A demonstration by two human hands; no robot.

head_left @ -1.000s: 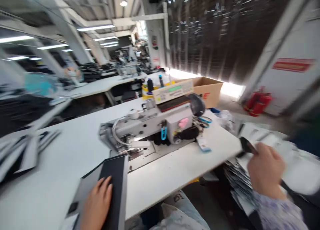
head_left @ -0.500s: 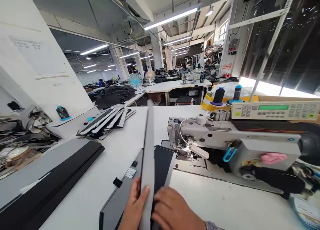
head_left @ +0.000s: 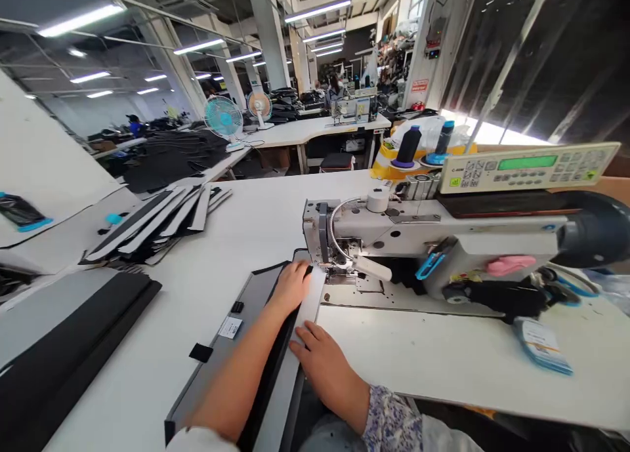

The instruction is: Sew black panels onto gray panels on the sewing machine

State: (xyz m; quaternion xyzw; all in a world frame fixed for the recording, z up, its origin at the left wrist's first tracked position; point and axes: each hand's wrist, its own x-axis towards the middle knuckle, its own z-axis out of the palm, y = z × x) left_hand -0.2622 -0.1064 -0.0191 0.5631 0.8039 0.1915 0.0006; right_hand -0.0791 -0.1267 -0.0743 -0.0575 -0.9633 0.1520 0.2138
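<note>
Though bulky, sewing machine (head_left: 418,232) beside strip (head_left: 286,376)

Worktop (head_left: 403,340): one open lane before the sewing machine (head_left: 388,226), between right hand (head_left: 329,370) and blue-edged packet (head_left: 541,342); a second, leftward, between grey panel (head_left: 258,296) and dark folded pieces (head_left: 93,337). Obstacles: machine head (head_left: 314,229), blocking passage just beyond left hand (head_left: 290,288); strip pile (head_left: 165,224), second lane's far left.

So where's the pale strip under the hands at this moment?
In the head view, the pale strip lies below centre, right of the white label, its far end by the sewing machine; left hand at that end, right hand nearer.
</note>
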